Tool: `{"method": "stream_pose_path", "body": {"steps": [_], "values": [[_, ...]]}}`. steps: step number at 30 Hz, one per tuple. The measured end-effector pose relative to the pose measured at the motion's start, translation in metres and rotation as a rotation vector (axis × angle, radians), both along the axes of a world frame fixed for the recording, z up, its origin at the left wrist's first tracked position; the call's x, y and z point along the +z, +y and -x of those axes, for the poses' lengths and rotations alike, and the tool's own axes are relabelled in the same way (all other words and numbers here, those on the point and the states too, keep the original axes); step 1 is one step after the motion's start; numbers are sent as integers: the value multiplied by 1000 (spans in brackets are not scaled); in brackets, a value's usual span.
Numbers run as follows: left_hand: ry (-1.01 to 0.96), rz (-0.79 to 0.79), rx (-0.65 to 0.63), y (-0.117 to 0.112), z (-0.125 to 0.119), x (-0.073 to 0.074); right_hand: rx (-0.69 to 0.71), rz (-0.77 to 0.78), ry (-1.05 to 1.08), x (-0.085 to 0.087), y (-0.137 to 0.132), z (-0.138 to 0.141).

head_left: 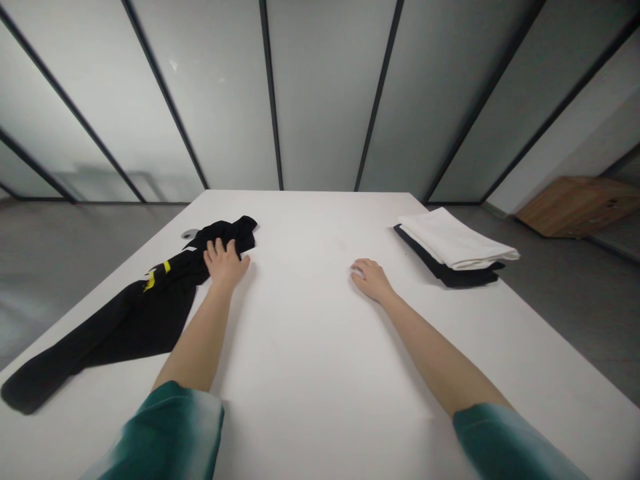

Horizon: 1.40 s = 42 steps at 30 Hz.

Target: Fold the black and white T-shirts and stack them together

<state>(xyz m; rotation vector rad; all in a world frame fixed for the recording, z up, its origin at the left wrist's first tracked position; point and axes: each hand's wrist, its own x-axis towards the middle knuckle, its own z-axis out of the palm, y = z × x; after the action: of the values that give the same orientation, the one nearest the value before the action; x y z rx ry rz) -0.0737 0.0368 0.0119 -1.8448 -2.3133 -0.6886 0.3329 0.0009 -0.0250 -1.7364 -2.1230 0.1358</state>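
Observation:
On the left of the white table [300,347] lies a black garment [145,327] with yellow and white markings. It stretches from the near left corner area to a bunched part farther back. My left hand [226,265] rests on the right side of that bunched part, fingers spread and nothing gripped. My right hand [371,280] is at the table's middle right, its fingers loosely curled with a gap to the thumb. Nothing shows in it. Nearest to it on the right is a folded white cloth [453,237], stacked on folded black cloth [467,277].
A small grey-white piece [190,233] shows beside the bunched black garment. Beyond the table's far edge stands a frosted panel wall [320,100] with dark frames. A brown wooden object [575,207] is on the floor at the right.

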Motion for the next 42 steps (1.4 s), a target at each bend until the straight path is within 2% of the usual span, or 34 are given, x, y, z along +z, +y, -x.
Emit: {"method": "stream_pose_path", "body": {"steps": [2,5,8,14,19,23,28,31,33,35,39,42], "values": [[-17,80,131,-1,26,-2,-1,0,1,-1,0,0],[-70,204,202,-2,46,-7,-11,1,6,-2,1,1],[-42,233,202,-2,40,-7,-25,-8,14,-3,2,1],[5,258,117,-6,7,3,-35,-13,-4,-2,4,3],[59,304,-86,-9,-38,7,-56,-14,-9,0,4,5],[62,302,-273,-15,-98,6,-67,-25,15,-1,5,6],[86,315,-499,-35,-181,3,-128,-54,48,4,0,9],[-36,371,-605,-40,-208,3,-206,-24,-18,8,-6,13],[-207,397,-635,-36,-209,5,-213,-2,-60,10,-9,17],[-402,345,-621,-25,-197,8,-193,9,-83,12,-11,18],[-857,25,-483,1,-147,24,-173,6,-16,15,-7,9],[-980,-186,-384,15,-103,47,-239,-5,289,18,-1,-8]]}}
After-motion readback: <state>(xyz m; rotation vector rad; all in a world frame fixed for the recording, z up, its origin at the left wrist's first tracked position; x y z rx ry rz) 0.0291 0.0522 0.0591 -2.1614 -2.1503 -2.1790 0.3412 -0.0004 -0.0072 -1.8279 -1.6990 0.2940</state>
